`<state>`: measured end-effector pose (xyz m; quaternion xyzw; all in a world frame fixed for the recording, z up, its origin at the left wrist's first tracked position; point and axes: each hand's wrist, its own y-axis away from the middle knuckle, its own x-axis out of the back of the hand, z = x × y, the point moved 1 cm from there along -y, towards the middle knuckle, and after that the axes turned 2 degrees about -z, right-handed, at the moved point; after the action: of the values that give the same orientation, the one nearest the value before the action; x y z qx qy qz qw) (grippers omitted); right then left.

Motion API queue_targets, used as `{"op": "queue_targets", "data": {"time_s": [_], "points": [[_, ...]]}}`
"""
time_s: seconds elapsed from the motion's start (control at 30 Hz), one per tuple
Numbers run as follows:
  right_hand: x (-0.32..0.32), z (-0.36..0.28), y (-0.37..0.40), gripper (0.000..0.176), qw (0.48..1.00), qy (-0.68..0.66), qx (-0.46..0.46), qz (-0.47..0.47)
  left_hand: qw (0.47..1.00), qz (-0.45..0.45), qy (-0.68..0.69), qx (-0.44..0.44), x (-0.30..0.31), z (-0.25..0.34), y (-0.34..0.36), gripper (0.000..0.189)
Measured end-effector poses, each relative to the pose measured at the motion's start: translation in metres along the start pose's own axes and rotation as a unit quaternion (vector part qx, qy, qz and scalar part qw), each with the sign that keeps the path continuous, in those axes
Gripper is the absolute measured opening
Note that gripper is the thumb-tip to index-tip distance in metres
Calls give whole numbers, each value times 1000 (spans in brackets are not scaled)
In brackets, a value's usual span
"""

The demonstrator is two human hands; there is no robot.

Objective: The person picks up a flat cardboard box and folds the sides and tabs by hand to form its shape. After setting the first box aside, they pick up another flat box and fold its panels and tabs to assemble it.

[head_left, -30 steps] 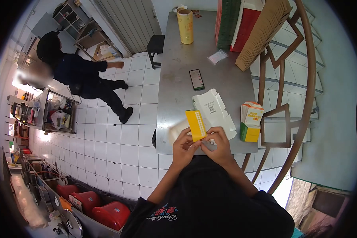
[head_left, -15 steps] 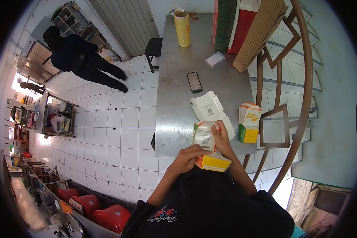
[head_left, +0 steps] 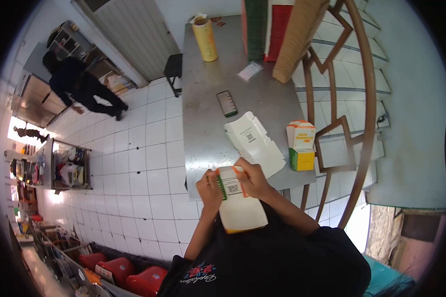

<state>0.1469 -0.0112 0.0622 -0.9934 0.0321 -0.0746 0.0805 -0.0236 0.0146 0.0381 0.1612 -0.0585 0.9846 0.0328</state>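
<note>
A cardboard food box [head_left: 243, 213], partly folded, is held close to my chest, its white inside with a QR code facing up. My left hand [head_left: 210, 190] grips its green-edged side, fingers closed. On the orange-edged side my right hand [head_left: 253, 180] is closed around the card. Just beyond my hands, an unfolded white box blank [head_left: 255, 143] lies on the metal table [head_left: 203, 143]. To its right stands a folded box [head_left: 301, 146] in orange, white, green and yellow.
A phone [head_left: 227, 103], a small clear plastic packet [head_left: 250, 71] and a yellow roll [head_left: 205, 40] are on the table. Stacked cardboard [head_left: 295, 42] stands at its far end. A brown railing [head_left: 369, 99] runs along the right. Another person [head_left: 77, 84] is at the left, near a black stool [head_left: 173, 69].
The box in my hands has turned, its yellow end now mostly hidden underneath. My left hand has moved up to its left edge. The other person has stepped farther left.
</note>
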Motion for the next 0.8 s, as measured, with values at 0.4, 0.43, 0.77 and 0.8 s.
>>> {"op": "queue_targets", "data": {"time_s": [0.4, 0.43, 0.77, 0.8], "points": [[29, -17, -26, 9, 941, 201, 182, 203, 955, -240, 151, 85, -19, 16, 6, 33], [39, -21, -30, 10, 976, 56, 69, 198, 963, -242, 116, 36, -18, 17, 2, 25], [45, 10, -2, 19, 918, -342, -126, 159, 952, -255, 145, 88, -22, 21, 7, 48], [37, 2, 2, 20, 875, -423, -102, 211, 958, -233, 123, 113, -23, 15, 7, 41]]}}
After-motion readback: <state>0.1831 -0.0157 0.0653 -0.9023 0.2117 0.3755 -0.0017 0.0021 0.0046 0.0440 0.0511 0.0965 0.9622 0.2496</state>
